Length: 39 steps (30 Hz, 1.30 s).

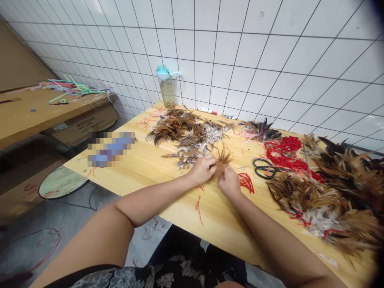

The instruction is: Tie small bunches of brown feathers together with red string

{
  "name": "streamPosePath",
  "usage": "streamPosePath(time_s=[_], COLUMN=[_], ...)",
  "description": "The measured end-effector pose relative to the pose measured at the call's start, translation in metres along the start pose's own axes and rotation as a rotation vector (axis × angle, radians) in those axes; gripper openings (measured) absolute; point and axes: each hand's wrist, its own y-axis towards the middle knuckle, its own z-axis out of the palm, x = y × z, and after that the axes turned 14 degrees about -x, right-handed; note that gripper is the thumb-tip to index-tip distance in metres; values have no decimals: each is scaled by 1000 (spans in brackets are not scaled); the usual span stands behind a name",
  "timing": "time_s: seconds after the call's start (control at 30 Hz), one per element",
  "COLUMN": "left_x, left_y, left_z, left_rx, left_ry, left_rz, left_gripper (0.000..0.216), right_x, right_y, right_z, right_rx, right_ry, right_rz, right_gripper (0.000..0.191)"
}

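Observation:
Close together over the middle of the wooden table, my left hand [204,169] and my right hand [228,182] pinch a small bunch of brown feathers [223,160]. The feather tips fan out upward between the fingers, while the quill ends are hidden in my grip. Just beyond my left hand lies a pile of brown and whitish feathers [180,130]. Cut red cords [246,183] lie right beside my right hand. Black-handled scissors [265,169] rest further right, their blades partly covered by feathers and red cord.
A tangle of red cord [283,152] and a big heap of feathers [312,196] cover the table's right side. A water bottle [167,90] and a red-and-white marker [207,111] stand near the tiled wall. At left are a stool [61,182] and another table with colourful strips [78,87].

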Motion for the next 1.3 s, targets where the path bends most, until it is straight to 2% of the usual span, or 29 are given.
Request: streamPosePath(time_s=[0.23,0.33,0.5,0.57,0.63,0.83,0.97,1.07,1.2,1.3], left_x=[-1,0,6,8,6,-12,-21,-20,-12,-6], left_y=[5,7,10,10,10,15,18,16,12,11], left_z=[-2,-4,-8,-9,-9,-12,-15,-15,-11,-10], left_rx=[-32,-43,-43,-38,-24,-30,-19,-58,-33,-38], left_ry=[-26,-56,-142,-221,-287,-462,-515,-518,-531,-563], left_rz=[-75,-124,-227,-279,-316,-472,-559,-572,-531,-498], left_gripper=[48,44,29,21,24,58,66,70,66,64], right_x=[-14,-19,-18,-19,-19,-21,-18,-15,-17,-19], right_y=[1,2,4,5,7,13,13,13,17,18], right_z=[18,24,22,20,20,20,19,20,24,26], right_rx=[-130,-214,-281,-283,-278,-196,-145,-167,-136,-127], right_ry=[131,240,406,454,504,747,852,839,815,851], right_rz=[-82,-126,-104,-72,-44,-12,51,14,-93,-82], right_gripper=[32,26,29,30,29,32,35,38,25,32])
